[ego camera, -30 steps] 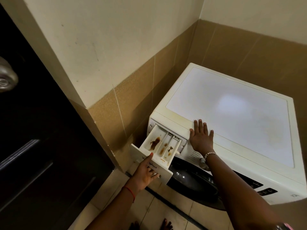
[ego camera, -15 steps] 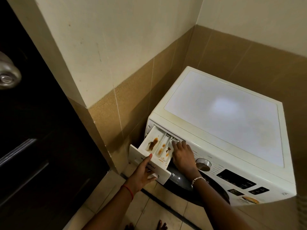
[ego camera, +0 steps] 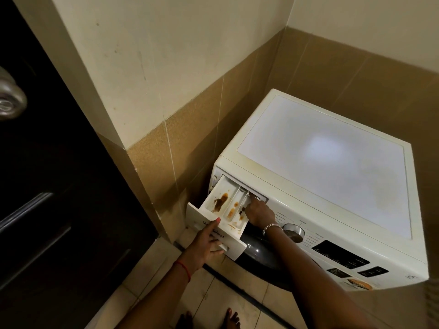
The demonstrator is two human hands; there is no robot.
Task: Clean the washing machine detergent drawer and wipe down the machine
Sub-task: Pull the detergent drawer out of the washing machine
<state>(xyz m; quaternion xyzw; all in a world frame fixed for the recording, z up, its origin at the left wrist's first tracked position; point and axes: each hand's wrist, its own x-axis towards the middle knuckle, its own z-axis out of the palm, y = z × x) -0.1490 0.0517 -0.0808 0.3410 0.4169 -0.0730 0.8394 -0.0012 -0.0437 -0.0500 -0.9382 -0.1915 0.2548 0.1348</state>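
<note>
1. With the left hand (ego camera: 204,248), grips the front panel of the detergent drawer (ego camera: 228,188): thumb laid over the top edge, fingers curled up into the handle recess from below.
2. With the right hand (ego camera: 259,213), reaches into the rightmost compartment at the drawer's rear, knuckles up, fingers bent down toward the slot mouth.
3. Cannot tell whether those fingertips press or pinch anything; hidden beneath the hand itself.
4. Pulled well out from the top left corner of the washing machine (ego camera: 320,162), tilting slightly downward; brown stains in all three compartments.
5. Across the dark round porthole (ego camera: 259,255), partly covered by the right forearm; brand lettering on the drawer panel half masked by the left hand.
6. At the bottom edge, bare feet (ego camera: 232,317) cut off by the frame.
7. To the left, a dark room door (ego camera: 59,186) with a metal knob (ego camera: 9,100); behind, a tan tiled wall (ego camera: 190,138); below, pale floor tiles (ego camera: 154,269).
8. Just beside the right wrist, a silver dial (ego camera: 293,231).
</note>
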